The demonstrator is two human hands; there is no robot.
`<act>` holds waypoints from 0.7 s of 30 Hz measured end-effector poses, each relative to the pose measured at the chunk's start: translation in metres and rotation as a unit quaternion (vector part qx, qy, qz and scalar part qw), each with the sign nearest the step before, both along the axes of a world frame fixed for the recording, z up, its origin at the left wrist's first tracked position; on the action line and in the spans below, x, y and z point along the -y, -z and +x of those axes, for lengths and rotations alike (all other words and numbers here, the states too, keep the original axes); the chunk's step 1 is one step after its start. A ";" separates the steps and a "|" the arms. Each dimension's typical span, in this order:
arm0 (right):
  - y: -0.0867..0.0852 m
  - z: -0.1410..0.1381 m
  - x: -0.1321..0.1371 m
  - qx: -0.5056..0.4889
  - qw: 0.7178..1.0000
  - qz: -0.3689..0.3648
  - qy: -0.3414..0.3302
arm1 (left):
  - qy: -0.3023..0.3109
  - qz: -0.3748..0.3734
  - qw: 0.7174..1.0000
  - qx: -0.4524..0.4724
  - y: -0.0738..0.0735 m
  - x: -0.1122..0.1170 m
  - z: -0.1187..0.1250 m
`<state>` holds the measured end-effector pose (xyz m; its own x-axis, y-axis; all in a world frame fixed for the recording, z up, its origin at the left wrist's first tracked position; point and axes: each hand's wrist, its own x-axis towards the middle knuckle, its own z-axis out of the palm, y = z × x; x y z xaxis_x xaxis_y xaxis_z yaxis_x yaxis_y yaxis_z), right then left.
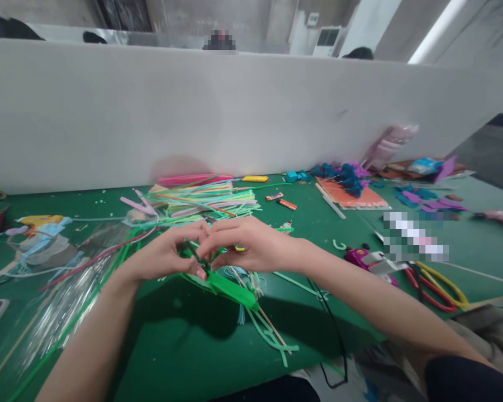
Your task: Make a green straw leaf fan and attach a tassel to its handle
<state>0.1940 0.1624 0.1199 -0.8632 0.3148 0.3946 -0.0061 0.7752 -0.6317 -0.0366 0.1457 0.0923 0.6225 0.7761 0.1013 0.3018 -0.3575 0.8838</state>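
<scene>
My left hand and my right hand meet over the middle of the table, fingers bent inward. Between them they grip a bright green flat craft piece, which slants down to the right. Among the fingertips is a thin dark part; the fingers partly hide it, and I cannot tell what it is. Both hands are closed on the green piece. Below it, pale green strips and a thin wooden stick stick out towards the front of the green table.
Behind the hands lies a bundle of coloured strips. To the left are a yellow glue gun and clear plastic strips. Red-and-yellow-handled scissors and a purple-and-white tool lie right. A white partition borders the table's back.
</scene>
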 end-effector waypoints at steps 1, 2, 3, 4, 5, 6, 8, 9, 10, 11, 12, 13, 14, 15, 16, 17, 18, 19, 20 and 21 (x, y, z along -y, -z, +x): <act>0.002 0.001 -0.002 -0.001 1.000 0.010 -0.004 | -0.011 0.002 1.000 0.002 0.002 -0.003 0.003; 0.005 0.002 -0.004 0.001 1.000 0.017 -0.011 | -0.023 0.005 1.000 0.003 0.004 -0.006 0.005; 0.007 0.003 -0.005 0.005 1.000 0.021 -0.015 | -0.037 0.010 0.999 0.002 0.007 -0.008 0.008; 0.009 0.003 -0.006 0.010 1.000 0.024 -0.016 | -0.054 0.019 0.998 -0.001 0.009 -0.010 0.010; 0.011 0.004 -0.008 0.013 0.999 0.028 -0.010 | -0.076 0.033 0.997 -0.004 0.012 -0.011 0.012; 0.012 0.004 -0.008 0.016 0.999 0.031 0.001 | -0.105 0.050 0.993 -0.006 0.014 -0.011 0.012; 0.014 0.007 -0.010 0.021 0.999 0.041 0.021 | -0.175 0.088 0.981 -0.002 0.018 -0.008 0.013; 0.015 0.008 -0.011 0.021 0.998 0.047 0.029 | -0.209 0.105 0.972 0.000 0.020 -0.003 0.013; 0.015 0.010 -0.012 0.020 0.998 0.055 0.037 | -0.236 0.117 0.965 0.000 0.022 0.003 0.015; 0.015 0.012 -0.012 0.019 0.997 0.065 0.045 | -0.261 0.123 0.958 0.000 0.023 0.011 0.017; 0.015 0.013 -0.013 0.018 0.996 0.074 0.054 | -0.281 0.121 0.952 -0.007 0.024 0.021 0.020; 0.015 0.015 -0.013 0.017 0.994 0.083 0.062 | -0.301 0.116 0.946 -0.003 0.025 0.031 0.025; 0.014 0.017 -0.013 0.018 0.994 0.089 0.068 | -0.336 0.105 0.936 0.005 0.025 0.042 0.031; 0.013 0.017 -0.013 0.020 0.993 0.094 0.073 | -0.363 0.092 0.927 0.011 0.026 0.052 0.037; 0.012 0.018 -0.012 0.027 0.992 0.101 0.076 | -0.375 0.083 0.923 0.008 0.025 0.062 0.044; 0.010 0.018 -0.010 0.035 0.990 0.109 0.078 | -0.386 0.076 0.920 0.000 0.024 0.070 0.049; 0.008 0.018 -0.009 0.045 0.988 0.120 0.082 | -0.394 0.067 0.916 -0.012 0.022 0.076 0.054; 0.006 0.017 -0.006 0.055 0.986 0.132 0.087 | -0.398 0.059 0.915 -0.023 0.019 0.081 0.058; 0.004 0.016 -0.004 0.065 0.983 0.144 0.096 | -0.399 0.051 0.915 -0.034 0.016 0.084 0.060; 0.002 0.015 -0.001 0.075 0.980 0.154 0.105 | -0.397 0.044 0.916 -0.047 0.013 0.086 0.061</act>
